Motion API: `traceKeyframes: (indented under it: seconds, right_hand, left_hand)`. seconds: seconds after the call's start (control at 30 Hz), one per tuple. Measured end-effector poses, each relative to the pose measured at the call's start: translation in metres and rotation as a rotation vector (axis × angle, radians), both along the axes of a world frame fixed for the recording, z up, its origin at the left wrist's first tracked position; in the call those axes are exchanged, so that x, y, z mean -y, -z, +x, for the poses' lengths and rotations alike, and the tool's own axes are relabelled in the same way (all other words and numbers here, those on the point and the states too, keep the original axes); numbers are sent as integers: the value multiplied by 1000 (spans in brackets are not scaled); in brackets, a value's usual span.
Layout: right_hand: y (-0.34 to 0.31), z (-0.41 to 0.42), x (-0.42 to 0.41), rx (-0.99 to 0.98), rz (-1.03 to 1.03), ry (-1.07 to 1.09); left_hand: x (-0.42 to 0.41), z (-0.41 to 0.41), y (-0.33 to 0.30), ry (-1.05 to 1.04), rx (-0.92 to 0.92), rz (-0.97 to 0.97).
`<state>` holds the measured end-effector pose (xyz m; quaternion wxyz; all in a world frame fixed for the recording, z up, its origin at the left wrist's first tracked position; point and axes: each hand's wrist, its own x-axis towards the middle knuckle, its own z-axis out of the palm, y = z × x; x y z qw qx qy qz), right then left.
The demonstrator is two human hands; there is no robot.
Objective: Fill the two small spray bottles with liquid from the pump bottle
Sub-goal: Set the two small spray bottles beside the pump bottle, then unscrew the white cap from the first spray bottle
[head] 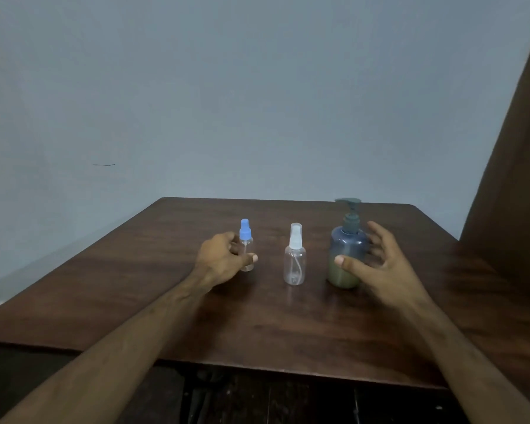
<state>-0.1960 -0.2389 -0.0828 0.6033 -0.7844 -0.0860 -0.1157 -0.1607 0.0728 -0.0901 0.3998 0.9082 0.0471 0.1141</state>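
Three bottles stand upright in a row on the brown wooden table. At the left is a small clear spray bottle with a blue cap. My left hand wraps it, thumb across its lower front and fingers behind. In the middle stands a small clear spray bottle with a white cap, untouched and looking empty. At the right is a blue-grey pump bottle holding greenish liquid in its lower half. My right hand is spread around it, thumb at its front, fingers apart at its right side.
A pale blue wall rises behind the table. A tall brown wooden panel stands at the right, close to the table's far right corner. Dark floor shows below the table's near edge.
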Motion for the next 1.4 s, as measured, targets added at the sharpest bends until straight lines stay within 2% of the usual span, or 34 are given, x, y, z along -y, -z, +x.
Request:
traceKeyframes:
  seconds: [0.23, 0.37, 0.47, 0.53, 0.6, 0.7, 0.9, 1.17, 1.27, 1.4]
  right_hand:
    - [11, -23, 8, 19, -57, 117]
    - [-1, -45, 13, 110, -94, 266]
    - [-9, -63, 5, 208, -126, 298]
    - [-13, -67, -11, 170, -224, 200]
    - [-16, -61, -32, 119, -351, 115]
    - [-22, -45, -62, 112, -494, 122]
    - [-35, -12, -90, 56, -610, 142]
    - [-32, -2, -89, 51, -594, 100]
    - [-32, -4, -83, 54, -581, 80]
    - [-35, -4, -80, 46, -547, 24]
  left_hand:
    - [11, -32, 2, -21, 54, -28]
    - [16, -44, 2, -72, 34, -181]
    - [26, -65, 3, -227, 290, -355]
    - [41, -80, 2, -194, 419, -338]
    - [61, -86, 3, -70, 391, -259]
    - [81, -81, 6, 17, 319, -134]
    - [89, -56, 13, 75, 217, 3]
    - [89, -50, 21, 67, 228, -108]
    - [87, -51, 23, 112, 210, -227]
    - [87, -51, 23, 173, 195, -272]
